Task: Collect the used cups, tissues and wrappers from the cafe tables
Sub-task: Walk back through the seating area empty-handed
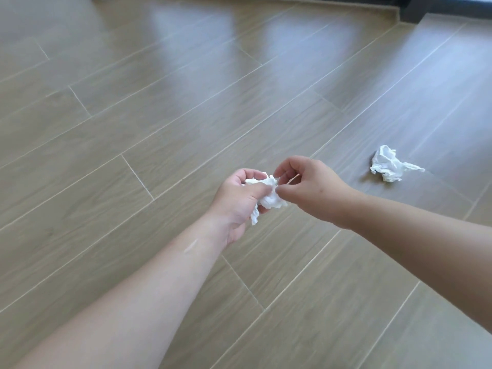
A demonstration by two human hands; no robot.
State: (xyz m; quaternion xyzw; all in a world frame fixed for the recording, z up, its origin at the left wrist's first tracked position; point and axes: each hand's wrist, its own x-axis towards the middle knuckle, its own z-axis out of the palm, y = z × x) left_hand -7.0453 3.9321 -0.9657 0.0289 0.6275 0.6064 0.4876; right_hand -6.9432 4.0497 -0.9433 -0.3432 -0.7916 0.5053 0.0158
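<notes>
The head camera looks down at a wood floor (159,115) with long pale planks. Two bare arms reach out over it.

The left hand (239,198) has its fingers and thumb curled round a white wad (269,194) of tissue. The wad sits in the palm, and a bit of it hangs down below the hand. The right hand (306,182) is just beside it. Its fingertips touch the top of the wad and look like they pinch a small bit of it. The other fingers are bent and loose.

A second tissue (387,166) lies on the floor, off to the right and a bit farther away. It is crumpled, with one thin tail poking out to the right. Nothing is touching it.

Tissue like this is very light and soft. It squashes when you squeeze it and will not break, but a thin bit can tear off if you pull only the tail. So I think it is best to grab the fat middle of the one on the floor, not the tail. It can also blow or slide away, as the floor looks smooth and shiny.

There is lots of open floor all round. A dark edge (426,9) shows at the top right, well away from the hands. No table or cup can be seen here.
</notes>
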